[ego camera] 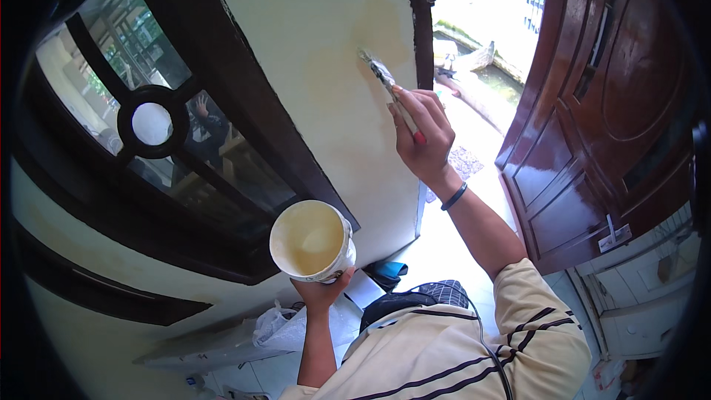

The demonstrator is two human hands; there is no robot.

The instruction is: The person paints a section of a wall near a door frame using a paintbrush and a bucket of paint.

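Note:
My right hand (425, 130) grips a paintbrush (383, 74) with a red handle end. Its bristles are at a pale wall (333, 100), beside a darker yellowish patch (383, 30); whether they touch the surface cannot be told. Lower down, my left hand (324, 291) holds a white plastic paint tub (339, 258) from beneath, its open top facing up. Yellowish cream paint (314, 239) shows inside the tub. A dark band circles my right wrist.
A dark wooden window frame (244, 66) with glass borders the wall on the left. An open brown door (583, 100) stands right of the doorway. Clear plastic sheeting (278, 325) and a dark and blue item (389, 272) lie low by the wall.

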